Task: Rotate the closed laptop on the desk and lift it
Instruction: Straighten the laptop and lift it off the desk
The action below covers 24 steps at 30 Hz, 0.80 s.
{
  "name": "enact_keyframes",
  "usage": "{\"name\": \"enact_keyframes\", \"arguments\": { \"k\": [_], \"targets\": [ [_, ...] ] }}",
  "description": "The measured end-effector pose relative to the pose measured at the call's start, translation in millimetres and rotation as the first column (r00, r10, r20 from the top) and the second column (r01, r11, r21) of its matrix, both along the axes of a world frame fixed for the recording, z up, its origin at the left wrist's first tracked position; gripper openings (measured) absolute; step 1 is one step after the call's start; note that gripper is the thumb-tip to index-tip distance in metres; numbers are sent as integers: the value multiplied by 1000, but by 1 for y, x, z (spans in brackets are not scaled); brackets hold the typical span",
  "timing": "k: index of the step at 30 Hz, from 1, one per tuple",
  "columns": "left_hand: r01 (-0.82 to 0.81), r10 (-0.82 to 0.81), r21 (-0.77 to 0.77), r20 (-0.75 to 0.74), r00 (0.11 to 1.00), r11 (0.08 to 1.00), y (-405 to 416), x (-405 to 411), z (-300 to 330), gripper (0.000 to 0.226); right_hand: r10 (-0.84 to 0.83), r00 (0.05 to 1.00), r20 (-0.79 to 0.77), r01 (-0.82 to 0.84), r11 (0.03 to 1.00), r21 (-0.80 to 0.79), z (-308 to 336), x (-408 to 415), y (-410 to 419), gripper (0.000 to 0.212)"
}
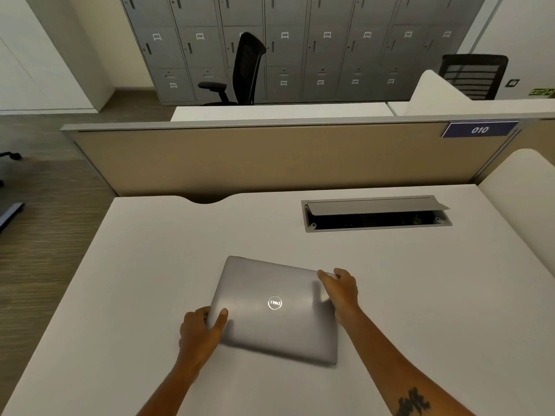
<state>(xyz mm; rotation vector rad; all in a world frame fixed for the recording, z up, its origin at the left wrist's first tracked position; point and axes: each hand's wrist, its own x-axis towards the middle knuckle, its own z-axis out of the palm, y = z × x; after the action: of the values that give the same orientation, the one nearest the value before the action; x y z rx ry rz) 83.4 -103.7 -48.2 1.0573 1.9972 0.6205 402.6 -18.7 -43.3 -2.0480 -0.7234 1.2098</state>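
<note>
A closed grey laptop with a round logo on its lid lies on the white desk, turned slightly askew to the desk's edges. My left hand grips its near-left corner, thumb on the lid and fingers under the edge. My right hand holds its far-right corner, fingers curled over the edge. Whether the laptop rests fully flat on the desk I cannot tell.
An open cable hatch with a raised grey flap sits in the desk behind the laptop to the right. A tan partition with a "010" label closes the desk's far side. Office chairs and grey lockers stand beyond.
</note>
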Motion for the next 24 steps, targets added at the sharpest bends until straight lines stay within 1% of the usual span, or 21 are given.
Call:
{"name": "enact_keyframes", "arguments": {
  "k": [2,5,8,10,12,13,14,16,18,21,23,24],
  "targets": [
    [-7,7,-6,8,1000,1000,-4,0,-2,77,16,1000,-7,-16,1000,17,3,1,1,77],
    [-13,13,9,3,1000,1000,-3,0,-2,76,6,999,-33,-5,999,49,4,2,-6,83],
    [1,-1,-13,-26,1000,1000,4,4,3,62,-25,999,-44,27,999,46,0,1,-20,82],
    [23,-24,-20,-41,999,1000,12,4,1,64,-35,999,-37,36,999,25,-3,-1,-33,73],
    [41,-42,-13,-53,998,999,25,0,-14,77,-38,999,-28,39,999,27,-7,-3,-47,46],
    [50,-50,-4,-44,998,999,31,2,-9,79,-38,999,-28,39,999,31,-8,-5,-53,35],
    [60,-60,2,-25,998,998,37,6,0,75,-42,999,-25,43,999,34,-8,-7,-60,28],
    [83,-83,2,18,996,997,48,12,11,57,-50,999,-21,51,998,43,-7,-11,-71,23],
    [88,-87,-10,66,994,996,59,12,12,52,-54,998,-14,54,998,37,-6,-13,-77,22],
    [55,-51,-28,143,988,998,66,9,9,49,-82,996,-33,84,996,36,-5,-13,-81,12],
    [24,-15,-46,176,984,999,69,8,6,41,-100,994,-51,101,994,31,-6,-11,-80,16],
    [1,10,-55,196,980,998,69,7,6,35,-113,992,-64,114,993,26,-5,-10,-78,14]
  ]
}}
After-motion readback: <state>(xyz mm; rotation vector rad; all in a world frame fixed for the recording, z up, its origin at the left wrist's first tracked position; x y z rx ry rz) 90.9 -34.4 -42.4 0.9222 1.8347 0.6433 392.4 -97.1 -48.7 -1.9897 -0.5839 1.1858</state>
